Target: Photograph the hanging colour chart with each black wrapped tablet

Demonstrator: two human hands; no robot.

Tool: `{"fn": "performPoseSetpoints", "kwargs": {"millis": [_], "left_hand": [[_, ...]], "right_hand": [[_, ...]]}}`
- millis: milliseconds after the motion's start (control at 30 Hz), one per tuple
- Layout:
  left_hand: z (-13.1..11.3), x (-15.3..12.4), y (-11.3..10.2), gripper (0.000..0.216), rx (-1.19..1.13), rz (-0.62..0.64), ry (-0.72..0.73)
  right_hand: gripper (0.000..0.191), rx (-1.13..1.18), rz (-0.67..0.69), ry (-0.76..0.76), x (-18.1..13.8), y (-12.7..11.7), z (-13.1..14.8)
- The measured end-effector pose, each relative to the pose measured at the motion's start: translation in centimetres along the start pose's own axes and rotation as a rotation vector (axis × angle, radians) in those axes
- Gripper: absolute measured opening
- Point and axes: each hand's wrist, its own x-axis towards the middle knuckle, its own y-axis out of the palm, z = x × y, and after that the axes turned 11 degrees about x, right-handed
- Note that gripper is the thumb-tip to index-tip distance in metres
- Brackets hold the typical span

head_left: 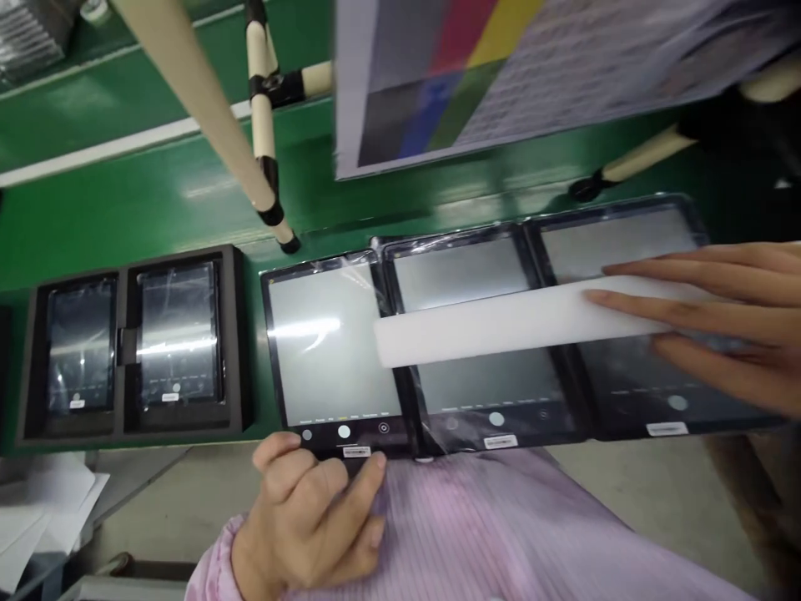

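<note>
My right hand [719, 313] holds a long white foam strip [481, 325], its fingers stretched along it; the thumb's grip is hard to make out. The strip lies across the middle tablet [463, 275] and the right tablet [619, 242], its tip over the edge of the left tablet [335, 351]. All three have lit grey screens with a round white button low down, and clear film. My left hand [319, 517] is at the left tablet's lower edge, index finger extended to its black border near a white label [357, 452]. The other fingers curl loosely, holding nothing.
On the left, a dark foam tray [246, 376] holds two smaller film-covered devices [177, 334]. Cream pipe posts [206, 108] stand on the green bench [113, 200]. A colour-striped printed sheet [431, 108] hangs behind the tablets. White papers [56, 517] lie at lower left.
</note>
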Motion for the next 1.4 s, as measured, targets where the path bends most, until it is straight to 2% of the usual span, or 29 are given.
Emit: {"fn": "performPoseSetpoints", "kwargs": {"millis": [67,100,167,233,333,433,600,700,800,967,1133,1233,1400], "left_hand": [[-1.0,1.2,1.0,0.03,-0.016,0.09,0.038],[-1.6,1.8,1.4,0.029,-0.008,0.16,0.053],[-2.5,2.9,2.3,0.032,0.026,0.294,0.078],[-3.4,3.8,3.0,0.033,0.039,0.35,0.1],[-4.8,4.8,3.7,0.03,0.031,0.361,0.143],[-6.1,5.4,4.3,0.028,0.056,0.356,0.182],[-7.8,6.2,4.7,0.028,0.138,0.413,0.206],[-8.1,6.5,4.2,0.027,0.126,0.391,0.228],[-8.2,6.8,3.5,0.025,0.088,0.35,0.249],[-8.8,7.5,3.2,0.024,0.1,0.357,0.265],[-9.9,8.4,3.7,0.025,0.084,0.387,0.295],[-10.5,9.2,4.3,0.024,0.073,0.389,0.315],[-12.0,11.0,5.6,0.024,0.078,0.367,0.363]], "right_hand": [[0.035,-0.002,-0.005,-0.142,-0.3,-0.6,-0.4],[0.036,-0.015,-0.014,-0.164,-0.6,-1.0,-0.6],[0.033,-0.034,-0.017,-0.102,-1.8,-2.1,-1.5],[0.031,-0.032,-0.009,0.01,-3.6,-3.0,-2.5],[0.031,-0.029,-0.042,0.138,-6.8,-3.9,-3.9],[0.031,-0.043,-0.071,0.199,-9.0,-4.0,-4.7],[0.032,-0.075,-0.094,0.13,-9.6,-3.6,-4.9],[0.03,-0.093,-0.139,0.081,-9.8,-3.4,-4.9],[0.03,-0.099,-0.153,0.133,-10.2,-3.1,-4.9],[0.032,-0.081,-0.129,0.237,-10.0,-2.6,-4.4],[0.029,-0.168,-0.172,0.093,-9.9,-2.3,-3.1],[0.03,-0.21,-0.193,0.039,-11.2,-2.4,-2.5],[0.035,-0.277,-0.227,0.137,-15.7,-3.1,-2.8]]}}
